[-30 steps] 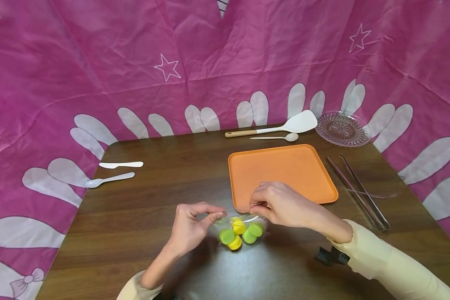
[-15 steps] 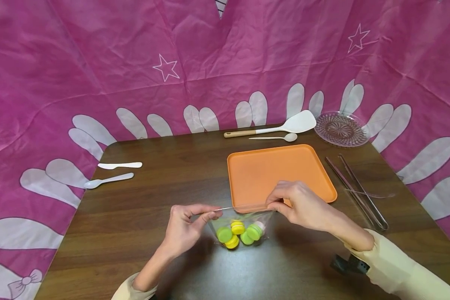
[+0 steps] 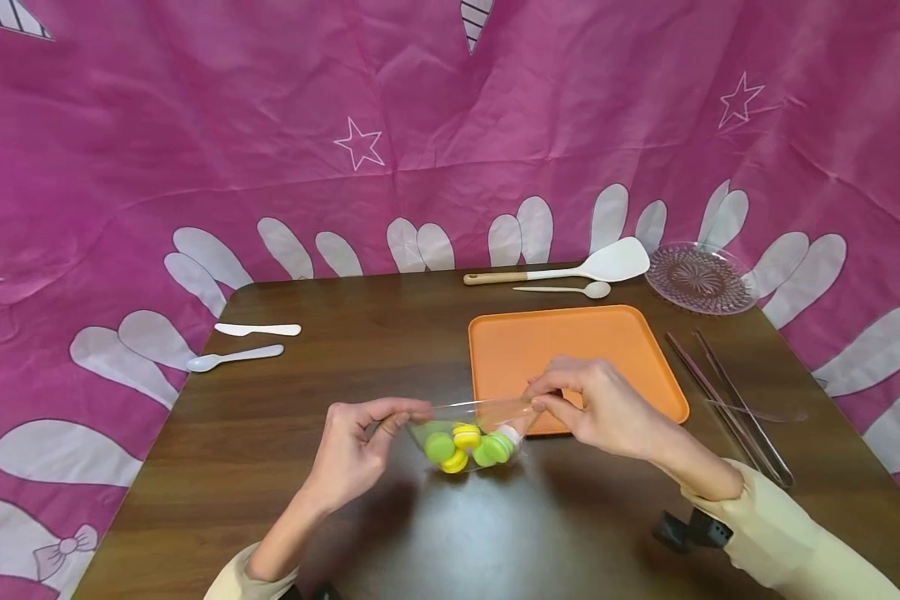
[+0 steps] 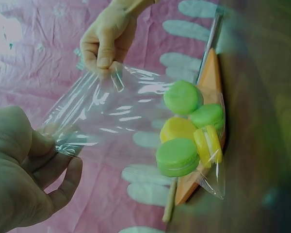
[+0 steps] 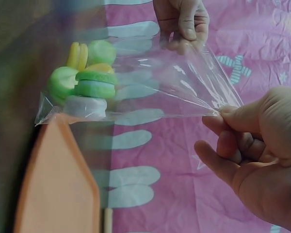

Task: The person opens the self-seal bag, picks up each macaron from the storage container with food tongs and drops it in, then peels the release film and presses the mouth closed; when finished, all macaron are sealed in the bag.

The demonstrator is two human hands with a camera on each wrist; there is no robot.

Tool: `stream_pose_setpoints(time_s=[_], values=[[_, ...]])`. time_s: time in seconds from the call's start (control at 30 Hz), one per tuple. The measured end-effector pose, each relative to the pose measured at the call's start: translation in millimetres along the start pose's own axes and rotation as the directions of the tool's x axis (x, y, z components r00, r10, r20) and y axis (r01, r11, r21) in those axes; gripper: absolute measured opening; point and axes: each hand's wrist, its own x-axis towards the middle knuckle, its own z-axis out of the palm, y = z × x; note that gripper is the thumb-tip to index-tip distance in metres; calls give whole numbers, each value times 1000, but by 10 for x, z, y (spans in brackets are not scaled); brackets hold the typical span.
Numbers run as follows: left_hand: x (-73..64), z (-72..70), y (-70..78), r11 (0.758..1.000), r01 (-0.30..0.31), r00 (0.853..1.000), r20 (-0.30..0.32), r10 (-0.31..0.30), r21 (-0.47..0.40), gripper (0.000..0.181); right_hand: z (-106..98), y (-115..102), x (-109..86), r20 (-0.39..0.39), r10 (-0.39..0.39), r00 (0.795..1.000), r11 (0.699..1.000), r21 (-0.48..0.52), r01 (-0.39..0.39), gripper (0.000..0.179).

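A clear plastic bag [image 4: 111, 109] is stretched between my two hands above the near side of the table. My left hand [image 3: 352, 454] pinches one top corner between thumb and fingers. The opposite top corner is pinched by my right hand [image 3: 600, 408]. Several macarons lie in the bottom of the bag: green ones [image 4: 179, 156], yellow ones [image 3: 467, 436], and a pale, whitish one [image 5: 85, 108] at the right end. The bag overlaps the near left corner of the orange tray [image 3: 570, 342] in the head view. Whether the bag's bottom touches the table is unclear.
Behind the tray lie a white spatula [image 3: 618, 261] with a wooden handle and a beige spoon [image 3: 596, 290]. A clear patterned plate [image 3: 701, 279] sits back right, with metal tongs [image 3: 742, 417] below it. A white knife [image 3: 258, 330] and white spoon [image 3: 236, 357] lie left.
My right hand has moved right, spreading the bag's top edge from bunched to taut. Both hands have since lifted the bag slightly, and the head view has tilted up.
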Motion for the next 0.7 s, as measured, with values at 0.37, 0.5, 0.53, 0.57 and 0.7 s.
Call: stream_pose_setpoints(time_s=[0.37, 0.5, 0.53, 0.57, 0.7], values=[[282, -370, -323, 987, 113, 975, -205, -88, 115, 18, 331, 324, 640, -173, 50, 984, 996, 76, -37, 13], [289, -460, -253, 980, 172, 961, -238, -143, 105, 12, 508, 415, 714, -194, 79, 978, 988, 144, -51, 11], [277, -477, -227, 978, 184, 958, -240, -156, 100, 11, 539, 420, 713, -189, 85, 978, 987, 148, -57, 11], [262, -496, -194, 977, 195, 956, -238, -169, 90, 11, 547, 357, 721, -183, 93, 979, 986, 150, -65, 10], [215, -594, -335, 968, 245, 944, -240, -226, 51, 10, 576, 251, 794, -138, 170, 976, 971, 192, -142, 7]])
